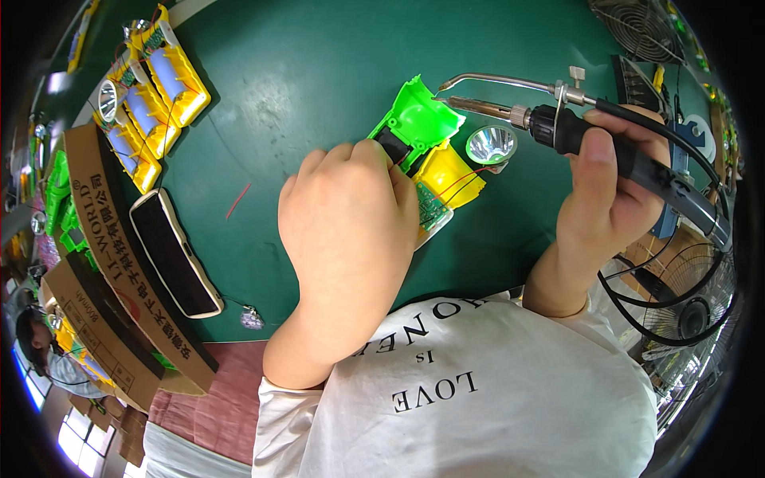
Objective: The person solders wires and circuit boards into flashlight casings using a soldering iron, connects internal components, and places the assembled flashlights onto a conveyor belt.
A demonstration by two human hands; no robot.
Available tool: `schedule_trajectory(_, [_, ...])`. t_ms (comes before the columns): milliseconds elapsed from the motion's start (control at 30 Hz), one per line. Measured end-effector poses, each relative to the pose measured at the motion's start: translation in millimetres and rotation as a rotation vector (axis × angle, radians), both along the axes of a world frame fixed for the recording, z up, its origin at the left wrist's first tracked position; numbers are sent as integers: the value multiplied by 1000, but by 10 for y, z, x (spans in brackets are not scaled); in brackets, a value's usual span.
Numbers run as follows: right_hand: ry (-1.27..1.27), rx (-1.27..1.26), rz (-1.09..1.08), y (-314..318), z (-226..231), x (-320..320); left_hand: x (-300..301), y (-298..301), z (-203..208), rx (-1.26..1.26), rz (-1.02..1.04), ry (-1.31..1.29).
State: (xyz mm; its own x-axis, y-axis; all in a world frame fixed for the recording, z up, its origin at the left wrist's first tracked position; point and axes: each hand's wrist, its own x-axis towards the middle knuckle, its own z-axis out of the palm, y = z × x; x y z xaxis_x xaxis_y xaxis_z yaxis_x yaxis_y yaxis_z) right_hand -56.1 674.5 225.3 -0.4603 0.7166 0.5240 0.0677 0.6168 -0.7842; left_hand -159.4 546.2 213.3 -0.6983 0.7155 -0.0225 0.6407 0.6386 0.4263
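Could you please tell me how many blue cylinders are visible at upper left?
3: the upper cylinder, the middle cylinder and the lower cylinder, all inside yellow housings; others may be hidden.

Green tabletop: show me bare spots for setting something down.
The widest bare patch of the green tabletop lies between the yellow housings and the green housing. A smaller one lies between the phone and the left forearm, below the red wire. It is crowded around the reflector, green housing and soldering iron.
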Motion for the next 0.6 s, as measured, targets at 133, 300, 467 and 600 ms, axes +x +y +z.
schedule_trajectory(133, [-53, 86, -18, 18, -13, -3, -2, -37, 19, 25, -10, -5])
schedule_trajectory(300, [7, 73, -28, 57, -33, -6, -39, -188, 43, 158, 35, -50])
schedule_trajectory(467, [82, -56, -25, 72, -21, -26, -147, -417, -76, 161, 25, -101])
schedule_trajectory(600, [120, -251, 29, 15, 65, -56, -146, -492, -106, 124, 29, -195])
